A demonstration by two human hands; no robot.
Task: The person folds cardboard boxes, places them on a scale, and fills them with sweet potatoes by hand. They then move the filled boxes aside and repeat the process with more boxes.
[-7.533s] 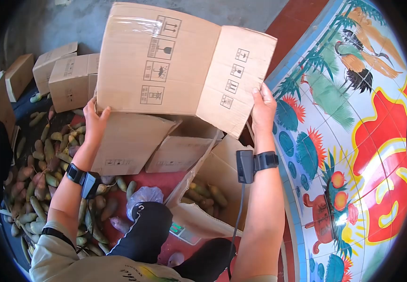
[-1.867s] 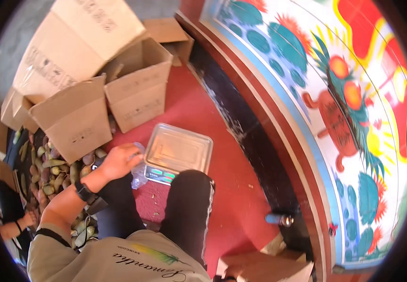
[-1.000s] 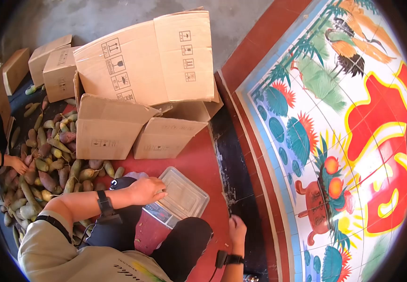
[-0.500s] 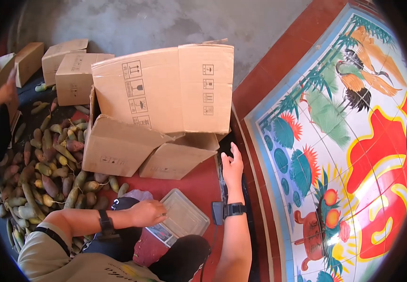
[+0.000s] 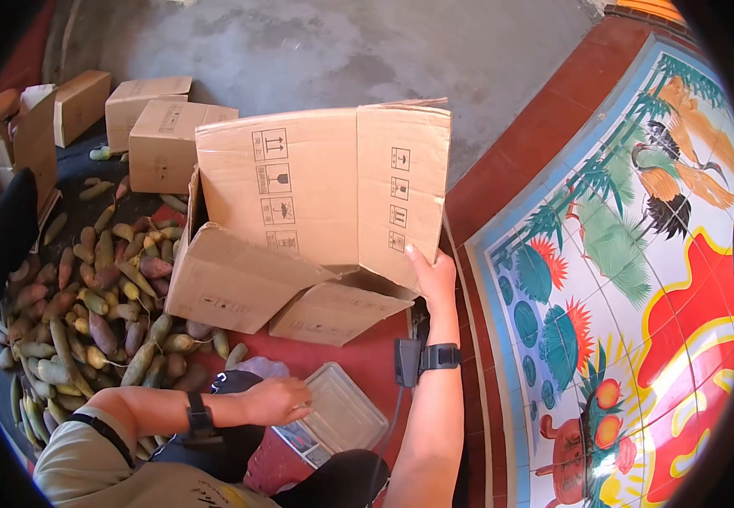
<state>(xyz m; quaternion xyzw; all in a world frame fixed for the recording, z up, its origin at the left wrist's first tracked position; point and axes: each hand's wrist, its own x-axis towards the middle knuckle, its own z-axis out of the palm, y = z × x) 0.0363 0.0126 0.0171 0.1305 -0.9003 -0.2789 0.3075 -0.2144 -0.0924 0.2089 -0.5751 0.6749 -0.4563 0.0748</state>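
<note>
A large open cardboard box [image 5: 316,186] with raised flaps and printed symbols stands in front of me. My right hand [image 5: 436,278] grips the lower corner of its right flap, thumb on the near face. Beside a kitchen scale [image 5: 301,442] with a clear plastic tray [image 5: 346,411] on it rests my left hand [image 5: 278,401], its fingers bent at the tray's left edge; whether they hold anything is hidden. Both wrists carry black straps.
A big heap of green, yellow and reddish radish-like roots [image 5: 100,313] lies at the left. Smaller cartons [image 5: 168,140] stand behind it. Another person's dark-clothed limb [image 5: 11,233] is at the far left. A tiled mural wall [image 5: 629,279] rises at the right.
My right hand has moved from open beside the box to holding its right flap. The view has shifted a little. The other person's hand at the left has moved away.
</note>
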